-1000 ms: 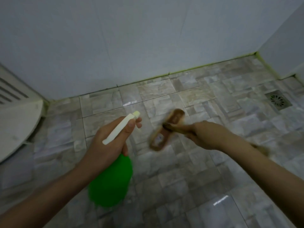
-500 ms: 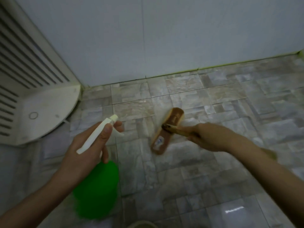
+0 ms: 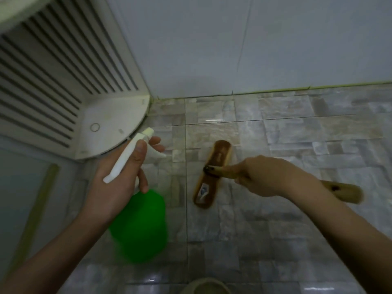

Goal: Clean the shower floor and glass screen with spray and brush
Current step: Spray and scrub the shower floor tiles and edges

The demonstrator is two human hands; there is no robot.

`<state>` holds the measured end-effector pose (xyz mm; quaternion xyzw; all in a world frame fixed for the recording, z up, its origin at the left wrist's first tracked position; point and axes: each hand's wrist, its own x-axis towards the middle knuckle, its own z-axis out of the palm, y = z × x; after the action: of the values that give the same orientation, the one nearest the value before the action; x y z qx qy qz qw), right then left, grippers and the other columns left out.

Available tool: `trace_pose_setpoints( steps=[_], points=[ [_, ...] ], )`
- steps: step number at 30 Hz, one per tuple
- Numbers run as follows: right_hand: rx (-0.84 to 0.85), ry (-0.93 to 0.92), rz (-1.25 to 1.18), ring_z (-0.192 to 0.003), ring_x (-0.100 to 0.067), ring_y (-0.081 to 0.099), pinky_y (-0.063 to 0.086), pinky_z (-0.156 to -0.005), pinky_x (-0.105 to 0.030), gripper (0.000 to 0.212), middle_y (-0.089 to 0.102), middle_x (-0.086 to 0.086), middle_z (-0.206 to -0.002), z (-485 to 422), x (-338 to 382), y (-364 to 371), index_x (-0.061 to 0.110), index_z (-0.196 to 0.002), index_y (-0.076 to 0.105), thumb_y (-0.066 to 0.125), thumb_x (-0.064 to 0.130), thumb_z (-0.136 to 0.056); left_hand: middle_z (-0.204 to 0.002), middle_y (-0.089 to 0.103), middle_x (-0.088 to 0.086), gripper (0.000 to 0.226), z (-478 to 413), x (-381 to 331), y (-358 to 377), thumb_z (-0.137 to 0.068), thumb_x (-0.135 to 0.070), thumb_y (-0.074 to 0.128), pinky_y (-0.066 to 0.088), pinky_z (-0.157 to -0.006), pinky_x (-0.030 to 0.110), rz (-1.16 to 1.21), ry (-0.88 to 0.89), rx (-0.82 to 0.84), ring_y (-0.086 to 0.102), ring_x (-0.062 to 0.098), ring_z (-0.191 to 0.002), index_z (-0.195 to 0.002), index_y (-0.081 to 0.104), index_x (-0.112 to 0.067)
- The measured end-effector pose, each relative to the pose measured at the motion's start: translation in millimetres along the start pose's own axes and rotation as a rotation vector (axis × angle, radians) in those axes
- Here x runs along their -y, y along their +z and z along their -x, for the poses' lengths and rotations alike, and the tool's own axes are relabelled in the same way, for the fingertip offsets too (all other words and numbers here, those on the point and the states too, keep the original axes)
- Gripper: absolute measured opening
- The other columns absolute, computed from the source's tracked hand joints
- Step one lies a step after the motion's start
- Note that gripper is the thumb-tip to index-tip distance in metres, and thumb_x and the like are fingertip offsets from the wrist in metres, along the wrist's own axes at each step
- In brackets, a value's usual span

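Observation:
My left hand (image 3: 118, 185) grips a green spray bottle (image 3: 141, 227) by its white trigger head (image 3: 129, 154), nozzle aimed up toward the corner. My right hand (image 3: 265, 177) holds the wooden handle (image 3: 343, 190) of a brown scrub brush, whose long head (image 3: 212, 174) lies on the wet grey marbled tile floor (image 3: 297, 134). The handle's end sticks out behind my right wrist. The brush head sits just right of the bottle.
A white slatted corner unit (image 3: 63, 73) with a curved base shelf (image 3: 110, 126) fills the upper left. Pale wall panels (image 3: 254, 43) meet the floor along a greenish seam. A yellowish strip (image 3: 36, 213) runs down the left edge. A rounded beige object (image 3: 203, 286) shows at the bottom.
The view has swung left toward the corner unit; the floor drain has left the frame. Both hands keep their hold, and the brush head stays in the middle of the view.

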<state>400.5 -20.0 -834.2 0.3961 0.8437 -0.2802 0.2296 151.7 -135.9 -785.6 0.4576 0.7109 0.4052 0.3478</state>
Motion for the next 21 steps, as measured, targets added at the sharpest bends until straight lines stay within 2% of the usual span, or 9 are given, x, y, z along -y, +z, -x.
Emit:
trace_pose_setpoints(
  steps=[2, 4, 6, 8, 11, 14, 17, 19, 21],
  points=[
    [-0.066, 0.026, 0.045, -0.093, -0.023, 0.060, 0.046, -0.074, -0.033, 0.041, 0.059, -0.005, -0.112, -10.9, 21.3, 4.6, 0.042, -0.141, 0.039, 0.038, 0.033, -0.101, -0.111, 0.073, -0.012, 0.045, 1.4, 3.5, -7.0, -0.092, -0.066, 0.040, 0.050, -0.054, 0.021, 0.020, -0.031, -0.028, 0.052, 0.014, -0.044, -0.110, 0.068, -0.036],
    [-0.168, -0.046, -0.008, -0.090, -0.024, 0.061, 0.044, -0.070, -0.032, 0.040, 0.061, -0.005, -0.108, -38.1, 45.8, 21.9, 0.036, -0.141, 0.041, 0.038, 0.036, -0.100, -0.110, 0.073, -0.013, 0.038, 4.3, 5.7, -12.4, -0.098, -0.061, 0.040, 0.049, -0.053, 0.020, 0.007, -0.048, -0.057, 0.051, 0.013, -0.043, -0.108, 0.068, -0.038],
    [-0.233, -0.165, -0.053, -0.087, -0.025, 0.062, 0.046, -0.068, -0.033, 0.044, 0.062, -0.006, -0.101, -54.8, 57.6, 29.2, 0.047, -0.144, 0.029, 0.034, 0.036, -0.102, -0.107, 0.074, -0.014, 0.035, 8.9, 7.9, -16.5, -0.096, -0.054, 0.039, 0.048, -0.052, 0.018, -0.017, -0.065, -0.085, 0.050, 0.012, -0.041, -0.107, 0.068, -0.037],
    [-0.188, -0.209, -0.015, -0.092, -0.025, 0.062, 0.048, -0.073, -0.034, 0.046, 0.062, -0.005, -0.108, -46.8, 46.2, 15.8, 0.054, -0.144, 0.022, 0.032, 0.036, -0.103, -0.106, 0.074, -0.014, 0.038, 14.2, 9.6, -22.4, -0.097, -0.055, 0.040, 0.049, -0.053, 0.017, -0.036, -0.059, -0.108, 0.049, 0.011, -0.040, -0.108, 0.069, -0.033],
    [0.006, -0.126, 0.087, -0.099, -0.023, 0.060, 0.049, -0.082, -0.033, 0.042, 0.059, -0.003, -0.115, -6.8, 28.5, 3.4, 0.045, -0.143, 0.032, 0.036, 0.033, -0.102, -0.108, 0.074, -0.013, 0.039, 20.8, 12.5, -32.9, -0.095, -0.062, 0.040, 0.049, -0.054, 0.023, -0.041, -0.064, -0.129, 0.050, 0.011, -0.041, -0.105, 0.070, -0.039],
    [-0.065, -0.151, 0.162, -0.080, -0.019, 0.055, 0.044, -0.068, -0.031, 0.050, 0.058, -0.003, -0.105, -10.1, 55.2, 14.7, 0.050, -0.142, 0.027, 0.039, 0.025, -0.101, -0.110, 0.074, -0.011, 0.038, 23.2, 14.4, -35.3, -0.089, -0.066, 0.041, 0.049, -0.051, 0.024, -0.008, -0.078, -0.146, 0.051, 0.014, -0.042, -0.102, 0.071, -0.046],
    [-0.145, -0.297, 0.042, -0.066, -0.014, 0.044, 0.038, -0.061, -0.029, 0.049, 0.051, 0.006, -0.083, -44.4, 94.6, 41.3, 0.046, -0.144, 0.028, 0.038, 0.025, -0.101, -0.108, 0.074, -0.010, 0.037, 26.9, 14.8, -29.8, -0.099, -0.056, 0.044, 0.048, -0.050, 0.017, -0.013, -0.091, -0.174, 0.050, 0.011, -0.041, -0.106, 0.070, -0.030],
    [-0.156, -0.334, 0.043, -0.072, -0.016, 0.052, 0.044, -0.065, -0.032, 0.047, 0.051, 0.005, -0.084, -51.0, 91.1, 40.0, 0.044, -0.145, 0.030, 0.038, 0.027, -0.102, -0.108, 0.074, -0.011, 0.037, 28.8, 16.4, -27.9, -0.100, -0.051, 0.043, 0.047, -0.050, 0.015, -0.033, -0.093, -0.167, 0.051, 0.011, -0.042, -0.108, 0.070, -0.026],
    [-0.064, -0.280, 0.099, -0.086, -0.021, 0.060, 0.049, -0.073, -0.035, 0.039, 0.059, 0.000, -0.099, -29.4, 66.4, 26.7, 0.037, -0.140, 0.042, 0.039, 0.032, -0.101, -0.108, 0.074, -0.010, 0.044, 30.3, 17.2, -28.4, -0.096, -0.060, 0.042, 0.048, -0.050, 0.018, -0.018, -0.107, -0.151, 0.052, 0.013, -0.043, -0.108, 0.070, -0.028]
  ],
)
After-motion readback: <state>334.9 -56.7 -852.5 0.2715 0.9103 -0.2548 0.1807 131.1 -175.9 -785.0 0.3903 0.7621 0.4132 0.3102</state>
